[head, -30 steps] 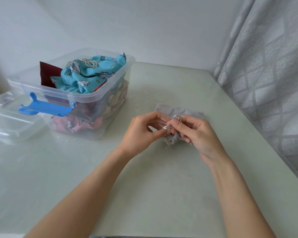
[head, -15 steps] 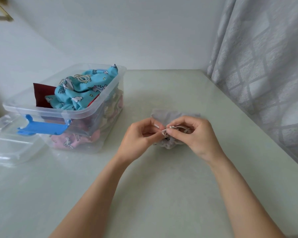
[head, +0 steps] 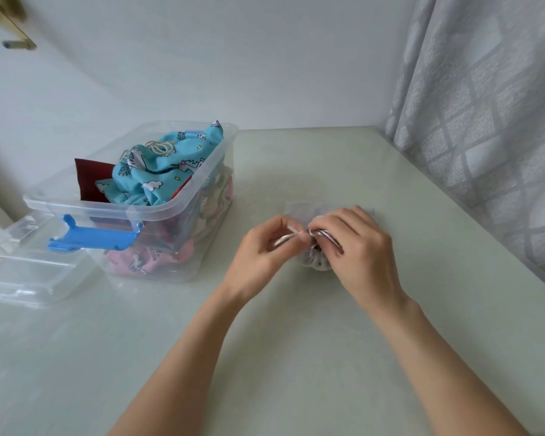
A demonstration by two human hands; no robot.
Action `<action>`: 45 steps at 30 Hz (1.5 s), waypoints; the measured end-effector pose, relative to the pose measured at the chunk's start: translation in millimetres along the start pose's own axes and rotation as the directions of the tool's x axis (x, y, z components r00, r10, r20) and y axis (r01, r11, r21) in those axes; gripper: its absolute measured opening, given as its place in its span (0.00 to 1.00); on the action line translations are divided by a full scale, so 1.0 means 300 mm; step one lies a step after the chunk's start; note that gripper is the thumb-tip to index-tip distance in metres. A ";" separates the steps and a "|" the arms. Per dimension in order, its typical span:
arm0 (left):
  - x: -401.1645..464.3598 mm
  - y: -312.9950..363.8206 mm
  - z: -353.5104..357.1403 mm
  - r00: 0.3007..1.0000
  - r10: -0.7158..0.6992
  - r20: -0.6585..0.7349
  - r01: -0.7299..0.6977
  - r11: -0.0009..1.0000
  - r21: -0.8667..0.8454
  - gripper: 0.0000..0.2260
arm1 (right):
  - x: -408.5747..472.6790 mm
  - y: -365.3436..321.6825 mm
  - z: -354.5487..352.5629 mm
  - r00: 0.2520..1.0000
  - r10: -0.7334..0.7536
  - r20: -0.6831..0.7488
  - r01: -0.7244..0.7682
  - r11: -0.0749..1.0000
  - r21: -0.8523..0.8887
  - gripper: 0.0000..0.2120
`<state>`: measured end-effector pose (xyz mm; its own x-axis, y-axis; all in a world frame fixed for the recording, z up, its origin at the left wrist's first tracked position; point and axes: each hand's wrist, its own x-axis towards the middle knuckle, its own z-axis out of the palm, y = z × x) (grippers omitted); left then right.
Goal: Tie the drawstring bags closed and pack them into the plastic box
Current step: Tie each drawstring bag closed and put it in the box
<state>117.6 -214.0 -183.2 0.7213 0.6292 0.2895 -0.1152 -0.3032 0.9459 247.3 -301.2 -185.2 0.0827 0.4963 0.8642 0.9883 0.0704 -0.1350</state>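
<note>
Hands meet over the grey drawstring bag [head: 299, 210] toward the table's right edge; left hand [head: 261, 247] pinches the cord [head: 285, 238] leftward, right hand [head: 356, 243] grips the gathered neck; plastic box [head: 183, 212] lies left, nearer the left hand.

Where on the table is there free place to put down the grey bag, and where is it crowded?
Free: the wide near strip of the table, the far part between the plastic box and the curtain, and the gap between box and left hand. Crowded: the left edge, where the box lid lies against the box, itself heaped above the rim.
</note>
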 end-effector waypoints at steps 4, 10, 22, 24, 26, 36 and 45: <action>0.002 0.012 -0.006 0.995 -0.092 -0.025 0.088 0.985 -0.148 0.06 | 0.000 0.019 0.003 0.999 0.030 -0.031 -0.022 0.968 0.249 0.03; 0.001 0.004 -0.005 0.998 -0.061 0.022 0.064 0.990 -0.128 0.06 | -0.006 0.029 0.001 0.999 0.048 0.006 -0.047 0.939 0.340 0.03; 0.007 -0.014 -0.020 0.984 -0.092 -0.153 0.079 0.993 -0.089 0.03 | -0.006 0.071 -0.038 0.980 0.182 0.085 -0.201 0.877 0.437 0.03; 0.007 -0.014 -0.027 0.978 -0.110 -0.179 0.095 0.991 -0.091 0.04 | -0.004 0.076 -0.050 0.964 0.246 0.103 -0.265 0.839 0.476 0.01; 0.006 -0.012 -0.030 0.974 -0.122 -0.192 0.105 0.990 -0.099 0.04 | -0.003 0.085 -0.060 0.956 0.270 0.111 -0.290 0.827 0.483 0.03; 0.001 -0.039 -0.032 0.965 -0.135 -0.225 0.170 0.975 0.144 0.06 | -0.050 0.129 -0.116 0.949 0.276 0.152 -0.308 0.913 0.267 0.07; -0.005 -0.058 -0.033 0.993 -0.070 -0.093 0.091 0.968 0.233 0.05 | -0.096 0.095 -0.169 0.844 0.314 0.436 -0.508 0.728 0.460 0.07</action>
<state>111.8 -202.6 -198.8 0.6608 0.7130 0.2345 0.1125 -0.4030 0.9082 279.5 -357.4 -189.4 0.3239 0.8180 0.4753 0.6186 0.1970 -0.7606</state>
